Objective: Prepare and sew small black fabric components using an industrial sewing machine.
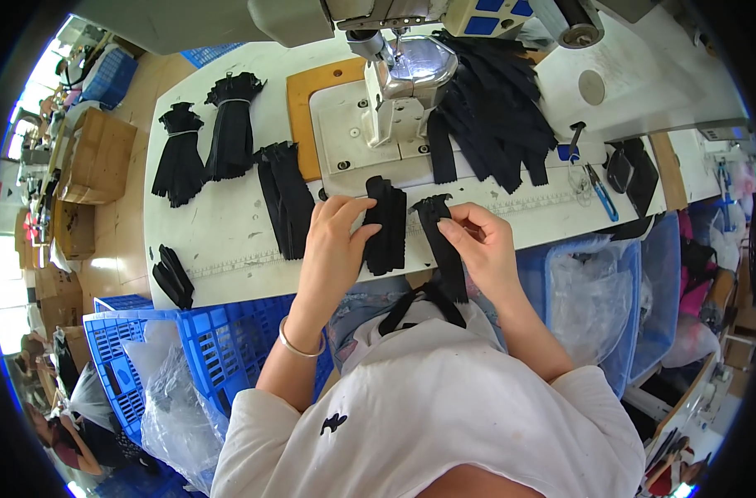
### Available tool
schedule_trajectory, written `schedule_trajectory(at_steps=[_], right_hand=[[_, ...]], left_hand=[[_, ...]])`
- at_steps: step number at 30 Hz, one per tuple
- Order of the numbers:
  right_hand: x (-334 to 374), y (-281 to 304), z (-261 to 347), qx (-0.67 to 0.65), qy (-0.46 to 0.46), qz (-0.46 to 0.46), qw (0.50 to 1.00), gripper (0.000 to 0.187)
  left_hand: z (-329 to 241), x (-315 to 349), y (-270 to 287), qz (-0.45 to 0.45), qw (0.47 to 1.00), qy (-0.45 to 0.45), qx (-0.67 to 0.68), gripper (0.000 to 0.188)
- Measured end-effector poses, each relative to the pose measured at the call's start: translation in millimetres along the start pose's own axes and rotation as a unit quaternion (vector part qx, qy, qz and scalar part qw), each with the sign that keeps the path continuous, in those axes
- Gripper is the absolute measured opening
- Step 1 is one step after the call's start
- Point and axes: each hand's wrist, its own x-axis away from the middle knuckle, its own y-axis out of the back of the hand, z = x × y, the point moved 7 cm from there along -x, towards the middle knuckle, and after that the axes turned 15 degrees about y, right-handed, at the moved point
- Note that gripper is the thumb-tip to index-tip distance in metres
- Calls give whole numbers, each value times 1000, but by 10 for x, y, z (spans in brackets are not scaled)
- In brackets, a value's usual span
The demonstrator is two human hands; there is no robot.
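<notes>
Close to the table's front edge, my right hand [484, 247] pinches a black zipper [441, 249] near its upper end, and the strip's lower end hangs over the edge. Just left of it lies a flat stack of black zippers [385, 228] with jagged-cut ends. My left hand [332, 236] rests at that stack's left side, thumb and forefinger tips apart and touching it. Another loose pile of black zippers [284, 199] is beyond my left hand. Two tied black bundles [230, 129] stand farther left, and a small folded black bunch [172, 276] sits at the front left corner.
A sewing machine [411, 79] stands at the far middle, with a large heap of black zippers [494, 116] beside it. Blue-handled snips [602, 195] lie at right. A blue crate [220, 349] and blue bin [590, 299] flank my lap. A printed ruler runs along the table's front.
</notes>
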Motion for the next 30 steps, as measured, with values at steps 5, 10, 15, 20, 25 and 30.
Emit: schedule_trajectory(at_steps=[5,10,15,20,25,30], right_hand=[[-2,-31,26,-21,0,-4,1000,14],[72,-75,102,-111,-54,4,992,11],[227,-447,75,-359,-158,25,920,11],[-2,-350,128,-359,-121,-109,919,12],[-147,-144,382,-75,60,4,995,11],[-121,-181,614,86,92,112,986,15]], left_hand=[[157,-66,57,-8,989,127,76,16],[217,-125,449,-32,911,206,357,9],[-96,-43,165,-28,778,137,613,5],[-44,317,-287,63,799,225,554,9],[-82,95,-119,93,850,174,488,21],[-412,-208,33,142,907,131,374,14]])
